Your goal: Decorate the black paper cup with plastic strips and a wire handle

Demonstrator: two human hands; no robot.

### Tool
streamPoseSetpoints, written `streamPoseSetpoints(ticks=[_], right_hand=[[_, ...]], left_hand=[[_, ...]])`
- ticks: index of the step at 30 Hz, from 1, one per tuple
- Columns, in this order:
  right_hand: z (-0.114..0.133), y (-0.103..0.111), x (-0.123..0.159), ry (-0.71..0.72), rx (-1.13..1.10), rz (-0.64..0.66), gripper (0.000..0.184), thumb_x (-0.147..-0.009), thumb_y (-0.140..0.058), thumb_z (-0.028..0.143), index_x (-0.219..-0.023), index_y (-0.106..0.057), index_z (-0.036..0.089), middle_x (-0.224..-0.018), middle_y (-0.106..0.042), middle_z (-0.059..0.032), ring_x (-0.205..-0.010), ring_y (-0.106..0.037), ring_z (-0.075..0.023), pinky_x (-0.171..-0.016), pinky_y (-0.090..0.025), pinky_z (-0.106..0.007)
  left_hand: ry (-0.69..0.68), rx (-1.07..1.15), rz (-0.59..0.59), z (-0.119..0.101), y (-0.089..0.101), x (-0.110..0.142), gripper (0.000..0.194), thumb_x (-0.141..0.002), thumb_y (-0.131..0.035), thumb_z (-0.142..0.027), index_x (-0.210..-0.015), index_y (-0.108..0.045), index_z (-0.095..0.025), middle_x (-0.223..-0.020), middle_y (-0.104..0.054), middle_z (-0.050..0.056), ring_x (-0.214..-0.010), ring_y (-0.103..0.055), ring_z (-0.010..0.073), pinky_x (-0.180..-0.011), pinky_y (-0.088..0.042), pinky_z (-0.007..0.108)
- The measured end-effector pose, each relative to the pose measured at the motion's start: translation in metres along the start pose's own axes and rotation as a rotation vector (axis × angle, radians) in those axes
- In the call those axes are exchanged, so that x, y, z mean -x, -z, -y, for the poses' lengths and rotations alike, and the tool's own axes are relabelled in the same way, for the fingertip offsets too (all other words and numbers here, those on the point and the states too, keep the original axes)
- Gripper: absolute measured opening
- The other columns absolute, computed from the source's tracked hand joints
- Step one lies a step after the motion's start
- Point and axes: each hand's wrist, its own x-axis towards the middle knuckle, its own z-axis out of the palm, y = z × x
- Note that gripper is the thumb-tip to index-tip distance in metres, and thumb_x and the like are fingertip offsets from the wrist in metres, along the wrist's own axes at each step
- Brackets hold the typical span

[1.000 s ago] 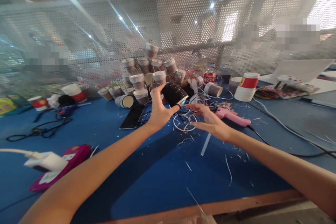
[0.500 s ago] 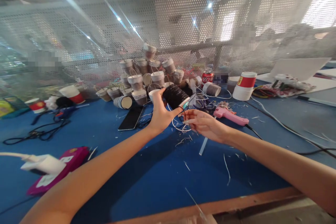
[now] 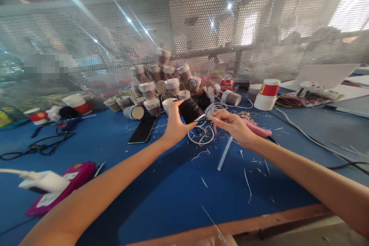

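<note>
In the head view, the person's left hand (image 3: 175, 130) grasps a black thread-wound spool (image 3: 190, 110), thumb along its lower end and fingers over its upper side. The spool is tilted, its pale rim toward the lower right, and is held above the middle of the blue worktop (image 3: 173, 196). The right hand (image 3: 233, 127) is just beside that rim, thumb and fingertips drawn close together near some thin dark strands; whether a strand is pinched between them cannot be told. Below the spool lies a loop of white cord (image 3: 201, 143) among scattered pale scraps. A translucent stick (image 3: 225, 153) lies nearer the front edge, and a pink glue gun (image 3: 259, 128) is partly hidden behind the right hand. Left of the spool, a black phone (image 3: 141, 130) lies flat. Behind it, small cup buckets (image 3: 148, 90) with wire handles are piled up, near a red can (image 3: 226, 85). To the right stands a stack of paper cups (image 3: 264, 102). At the left, a white plug (image 3: 47, 182) sits in a purple power strip (image 3: 82, 169). A perforated screen (image 3: 198, 27) rises behind the worktop
</note>
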Motion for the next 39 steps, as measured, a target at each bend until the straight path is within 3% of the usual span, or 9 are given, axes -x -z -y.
streamPoseSetpoints(ticks=[4,10,18,30,39], right_hand=[[-0.001,0.009,-0.004,0.013,0.107,-0.043,0.032,-0.075,-0.061,0.048,-0.059,-0.06,0.02,-0.072,-0.054,-0.0016,-0.076,-0.049,-0.0149,-0.075,-0.039,-0.031],[-0.005,0.009,-0.005,-0.057,0.098,-0.108,0.035,-0.073,-0.061,0.053,-0.062,-0.061,0.02,-0.068,-0.056,-0.0002,-0.067,-0.047,-0.0128,-0.067,-0.038,-0.029],[-0.02,0.018,-0.01,-0.098,0.101,-0.156,0.036,-0.072,-0.062,0.052,-0.061,-0.061,0.017,-0.062,-0.055,0.0014,-0.059,-0.042,-0.0099,-0.061,-0.033,-0.027],[-0.017,0.019,-0.009,-0.047,0.245,-0.151,0.035,-0.077,-0.058,0.047,-0.057,-0.058,0.018,-0.06,-0.053,0.0019,-0.058,-0.042,-0.0103,-0.06,-0.032,-0.027],[-0.019,0.014,-0.011,-0.028,0.266,-0.121,0.045,-0.074,-0.056,0.06,-0.056,-0.058,0.019,-0.054,-0.05,0.0013,-0.052,-0.039,-0.0105,-0.053,-0.031,-0.027]], left_hand=[[0.012,-0.075,0.081,0.004,-0.003,0.005,0.071,-0.058,-0.075,-0.024,-0.12,-0.04,-0.021,-0.118,-0.041,0.01,-0.117,-0.043,0.0287,-0.097,-0.041,0.049],[-0.036,-0.128,0.178,-0.002,-0.006,0.008,0.071,-0.058,-0.073,-0.02,-0.122,-0.042,-0.024,-0.116,-0.042,0.009,-0.113,-0.045,0.0264,-0.095,-0.044,0.048],[0.035,-0.037,0.143,-0.008,-0.004,0.006,0.068,-0.058,-0.075,-0.022,-0.119,-0.045,-0.021,-0.117,-0.044,0.012,-0.112,-0.048,0.0285,-0.086,-0.051,0.046],[0.088,0.139,0.163,-0.016,-0.003,0.006,0.067,-0.059,-0.075,-0.021,-0.119,-0.044,-0.023,-0.121,-0.045,0.012,-0.113,-0.049,0.0276,-0.083,-0.053,0.042],[0.17,0.318,0.172,-0.017,-0.003,0.009,0.068,-0.059,-0.075,-0.02,-0.118,-0.042,-0.021,-0.121,-0.045,0.011,-0.114,-0.047,0.0264,-0.088,-0.05,0.042]])
